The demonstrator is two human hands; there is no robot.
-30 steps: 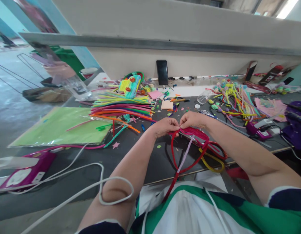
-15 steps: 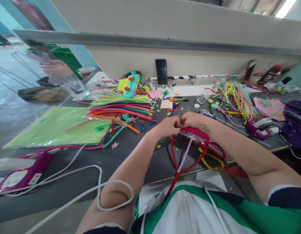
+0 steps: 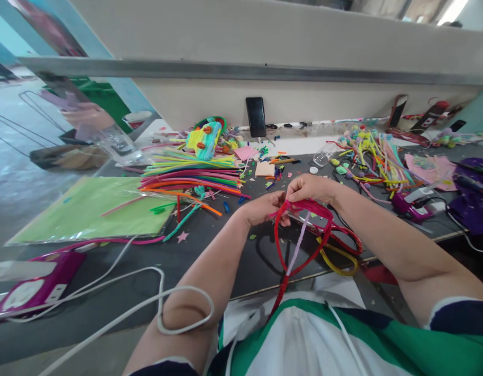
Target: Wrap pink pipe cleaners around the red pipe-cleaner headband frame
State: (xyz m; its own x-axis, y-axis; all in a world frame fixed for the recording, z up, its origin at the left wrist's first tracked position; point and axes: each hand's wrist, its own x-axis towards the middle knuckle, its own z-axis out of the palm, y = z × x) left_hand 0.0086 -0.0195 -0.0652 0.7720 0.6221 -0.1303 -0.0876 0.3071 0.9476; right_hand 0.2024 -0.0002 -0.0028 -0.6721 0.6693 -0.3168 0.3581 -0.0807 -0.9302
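Note:
In front of me I hold up a red pipe cleaner loop, with a pale purple twisted pipe cleaner running down its middle and a red stem reaching toward my shirt. My right hand pinches the pink-red top edge of the loop. Just to its left, my left hand is curled around the loop's upper left corner, where a short pink end pokes out. Its fingertips are partly hidden behind the red strand. Behind the loop lie red-handled scissors and a yellow loop by the table edge.
Bundled colourful pipe cleaners lie beside a green sheet in plastic. A purple glue gun stand sits at left, its white cable crossing near my left arm. A phone leans on the back panel. More pipe cleaners lie right.
My left hand has dropped slightly and turned, its fingers now behind the loop's corner. My right hand has risen a little, and the loop's left side has come up with it.

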